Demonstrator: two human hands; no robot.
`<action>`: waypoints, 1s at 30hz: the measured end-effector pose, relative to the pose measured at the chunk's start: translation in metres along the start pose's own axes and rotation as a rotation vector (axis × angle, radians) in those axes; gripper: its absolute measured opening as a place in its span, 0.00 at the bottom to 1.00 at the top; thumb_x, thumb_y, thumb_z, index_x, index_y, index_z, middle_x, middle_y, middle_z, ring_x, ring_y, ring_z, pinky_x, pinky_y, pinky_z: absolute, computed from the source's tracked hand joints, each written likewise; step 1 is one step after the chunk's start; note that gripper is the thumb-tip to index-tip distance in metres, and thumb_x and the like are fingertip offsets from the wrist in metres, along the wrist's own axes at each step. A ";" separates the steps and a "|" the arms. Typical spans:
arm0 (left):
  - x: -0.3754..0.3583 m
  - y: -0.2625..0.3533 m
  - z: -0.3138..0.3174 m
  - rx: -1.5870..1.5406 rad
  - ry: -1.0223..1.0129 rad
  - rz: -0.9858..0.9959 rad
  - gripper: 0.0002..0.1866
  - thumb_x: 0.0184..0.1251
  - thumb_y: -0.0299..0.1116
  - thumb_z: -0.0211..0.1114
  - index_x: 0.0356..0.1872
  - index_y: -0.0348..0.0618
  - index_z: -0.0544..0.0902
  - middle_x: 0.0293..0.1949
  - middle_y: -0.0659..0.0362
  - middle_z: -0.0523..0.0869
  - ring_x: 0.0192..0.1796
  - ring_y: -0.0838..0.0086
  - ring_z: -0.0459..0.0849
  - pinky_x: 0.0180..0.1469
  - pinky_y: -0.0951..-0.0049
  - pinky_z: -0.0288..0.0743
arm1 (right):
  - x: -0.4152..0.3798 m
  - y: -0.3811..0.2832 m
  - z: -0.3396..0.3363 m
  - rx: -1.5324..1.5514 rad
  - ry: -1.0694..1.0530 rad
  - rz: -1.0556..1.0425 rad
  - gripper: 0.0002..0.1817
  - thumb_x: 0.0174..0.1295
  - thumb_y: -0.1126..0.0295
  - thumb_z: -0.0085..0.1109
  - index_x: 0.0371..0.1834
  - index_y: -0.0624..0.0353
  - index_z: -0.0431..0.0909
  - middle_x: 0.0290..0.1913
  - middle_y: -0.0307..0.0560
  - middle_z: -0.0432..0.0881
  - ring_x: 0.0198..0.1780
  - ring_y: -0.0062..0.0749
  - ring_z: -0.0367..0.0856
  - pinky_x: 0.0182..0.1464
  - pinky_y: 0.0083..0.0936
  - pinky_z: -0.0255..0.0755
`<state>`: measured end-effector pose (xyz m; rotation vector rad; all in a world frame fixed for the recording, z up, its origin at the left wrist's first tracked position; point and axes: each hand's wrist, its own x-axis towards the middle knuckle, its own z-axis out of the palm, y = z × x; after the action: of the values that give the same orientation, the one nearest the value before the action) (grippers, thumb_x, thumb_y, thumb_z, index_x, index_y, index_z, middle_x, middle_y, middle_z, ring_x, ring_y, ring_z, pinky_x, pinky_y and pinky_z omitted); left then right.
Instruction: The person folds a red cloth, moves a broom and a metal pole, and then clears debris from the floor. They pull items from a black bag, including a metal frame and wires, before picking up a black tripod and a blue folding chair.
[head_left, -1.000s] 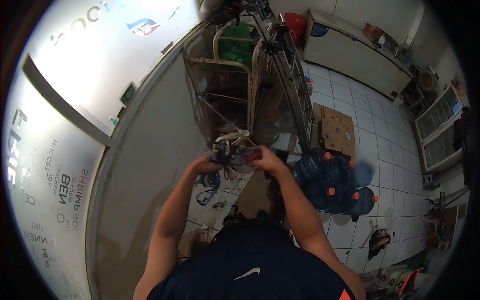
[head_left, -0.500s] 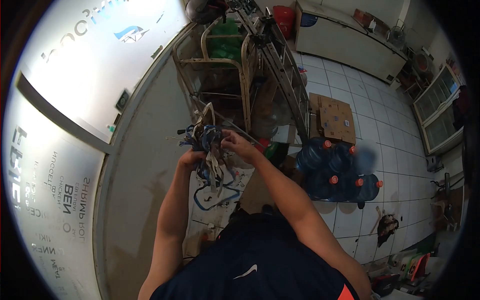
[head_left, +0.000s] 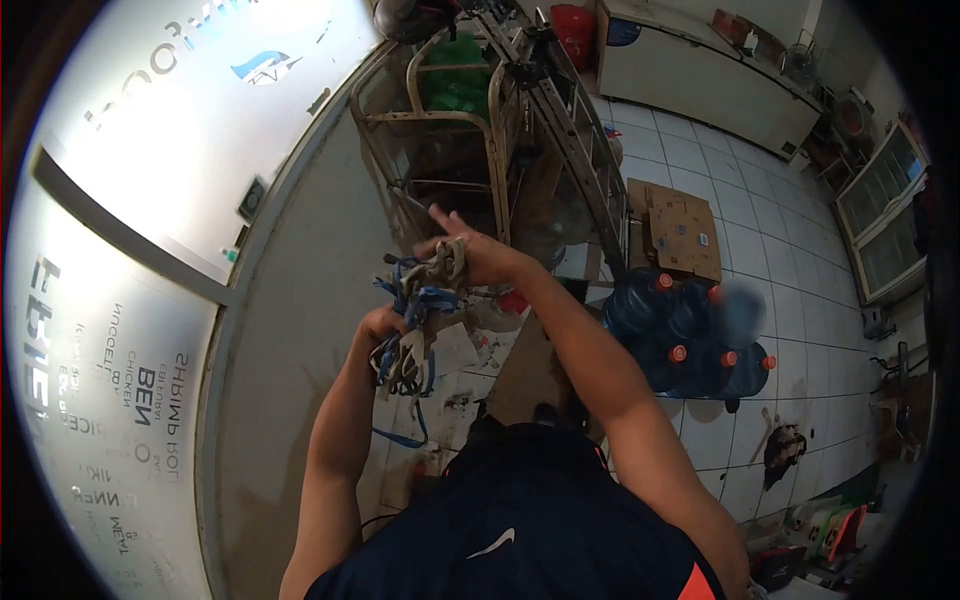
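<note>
A tangled bundle of blue and beige straps [head_left: 408,355] hangs in front of me, with loose loops dangling below. My left hand [head_left: 384,322] is closed around its middle from the left side. At the upper right of the bundle is my right hand [head_left: 478,254], its fingers stretched out and apart, partly blurred. A beige loop of strap lies against the palm side of that hand; whether the thumb pinches it is hidden. One blue loop hangs lowest, beside my left forearm.
Ahead stand a rusty metal frame [head_left: 428,118] with a green bag [head_left: 456,85] and a folding ladder [head_left: 570,125]. To the right are several blue water jugs [head_left: 650,310] and flattened cardboard [head_left: 683,235]. A frosted glass door [head_left: 150,400] lies left; a chest freezer [head_left: 700,85] stands behind.
My right hand has gone from pinching at the bundle to spread fingers, moving slightly up. The bundle's strands have shifted, and the lower blue loop hangs narrower. My left hand keeps its grip.
</note>
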<state>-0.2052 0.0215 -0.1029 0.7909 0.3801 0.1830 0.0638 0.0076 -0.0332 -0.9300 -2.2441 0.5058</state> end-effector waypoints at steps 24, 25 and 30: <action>0.089 -0.012 -0.003 0.287 1.357 0.704 0.17 0.62 0.36 0.66 0.47 0.37 0.78 0.45 0.56 0.81 0.43 0.71 0.80 0.41 0.70 0.75 | -0.076 -0.102 0.049 -0.199 0.469 0.345 0.16 0.55 0.69 0.54 0.44 0.67 0.76 0.41 0.57 0.77 0.39 0.50 0.77 0.44 0.37 0.72; 0.089 -0.009 -0.004 0.389 1.549 0.693 0.17 0.62 0.37 0.65 0.48 0.37 0.78 0.46 0.57 0.81 0.43 0.71 0.80 0.41 0.70 0.75 | -0.083 -0.107 0.056 0.005 0.322 0.432 0.19 0.56 0.66 0.56 0.48 0.67 0.74 0.43 0.57 0.77 0.41 0.48 0.76 0.44 0.35 0.72; 0.095 0.019 0.028 -0.029 1.413 0.972 0.15 0.63 0.37 0.65 0.47 0.41 0.76 0.44 0.57 0.79 0.43 0.71 0.80 0.41 0.70 0.75 | -0.106 -0.109 0.115 0.805 0.011 0.905 0.35 0.60 0.52 0.57 0.65 0.62 0.60 0.53 0.55 0.75 0.49 0.40 0.76 0.46 0.30 0.70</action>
<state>-0.1069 0.0446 -0.0962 0.6508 1.2822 1.6993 -0.0109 -0.1551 -0.0986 -1.4005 -1.2546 1.6220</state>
